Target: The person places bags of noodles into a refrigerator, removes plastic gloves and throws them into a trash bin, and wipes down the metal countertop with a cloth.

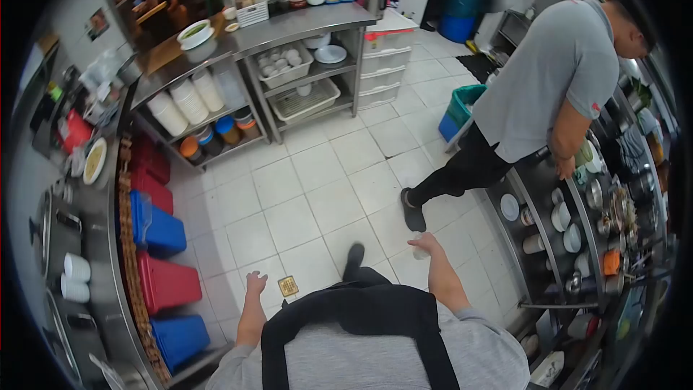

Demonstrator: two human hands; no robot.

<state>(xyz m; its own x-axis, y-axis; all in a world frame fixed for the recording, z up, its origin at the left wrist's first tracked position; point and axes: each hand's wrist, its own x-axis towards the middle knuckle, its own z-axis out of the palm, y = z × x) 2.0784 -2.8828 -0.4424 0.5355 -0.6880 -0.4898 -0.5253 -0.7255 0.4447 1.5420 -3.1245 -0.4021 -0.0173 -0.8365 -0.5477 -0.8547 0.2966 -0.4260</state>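
In the head view my left hand (256, 282) hangs over the tiled floor with its fingers loosely apart and nothing in it. My right hand (426, 243) is closed around a small, clear whitish item (419, 250), perhaps plastic; its kind is too small to make out. That hand is held out in front of me, near a co-worker's dark shoe (413, 211) in the picture. Nearest to my left hand are a floor drain cover (288, 287) and a red bin (170, 280) under the left counter.
A co-worker (548, 79) bends over the right-hand counter, one leg stretched into the walkway. Blue bins (180, 339) line the left side. Ahead stand a steel shelf table (310, 25), a drawer unit (381, 65) and a blue-green waste bin (462, 108). Bowls (561, 217) fill the right shelves.
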